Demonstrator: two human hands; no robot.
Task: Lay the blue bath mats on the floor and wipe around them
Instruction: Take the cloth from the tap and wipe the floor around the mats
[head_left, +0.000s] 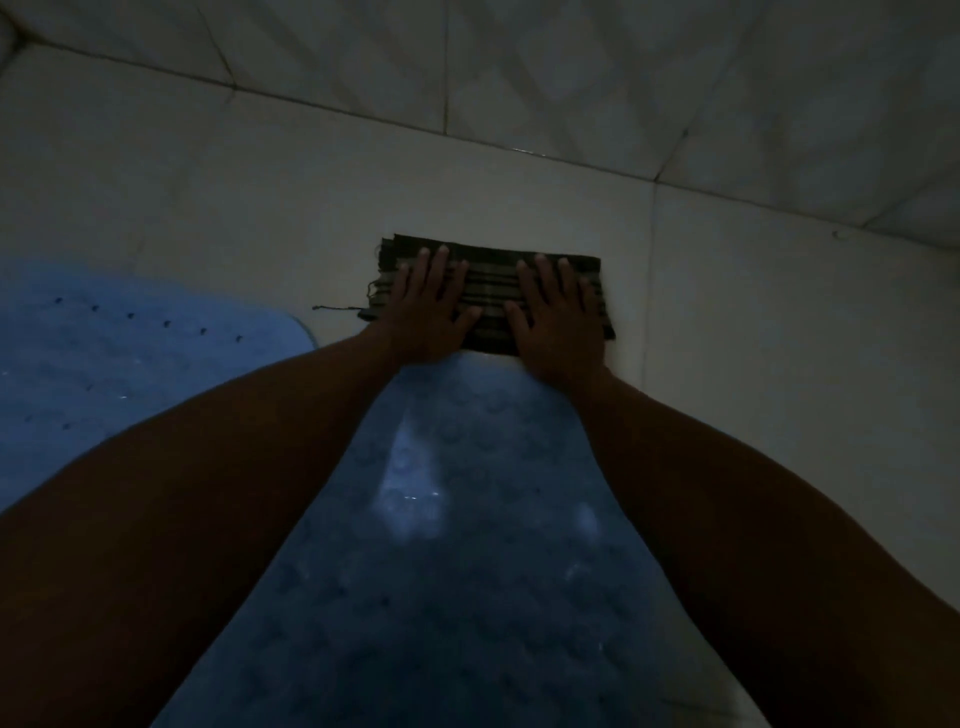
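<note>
I see a dim tiled floor (753, 322) filling the upper and right parts of the frame, meeting a tiled wall (571, 67) along a grout line that runs from the upper left down toward the right.

A dark striped cloth (493, 278) lies flat on the floor just above centre frame. It is folded into a rectangle, with frayed threads trailing off its left edge.

My left hand (434, 306) rests palm down on the left half of the cloth, fingers spread wide and flat; it grips nothing. My right hand (558, 317) rests palm down on the right half, fingers likewise spread and flat, pressing rather than grasping. The two hands lie side by side, apart from each other, thumbs pointing inward. Both forearms run down to the lower corners of the frame.

One blue mat (457, 545) lies flat on the floor in the lower centre, between my forearms. Its far rounded end reaches the near edge of the cloth; whether they touch or overlap I cannot tell. Its surface carries a raised pattern and pale reflections.

A second blue mat (119, 358) lies flat at the left of the frame, with rows of small holes and a rounded corner near my left wrist. My left arm hides its lower part.
</note>
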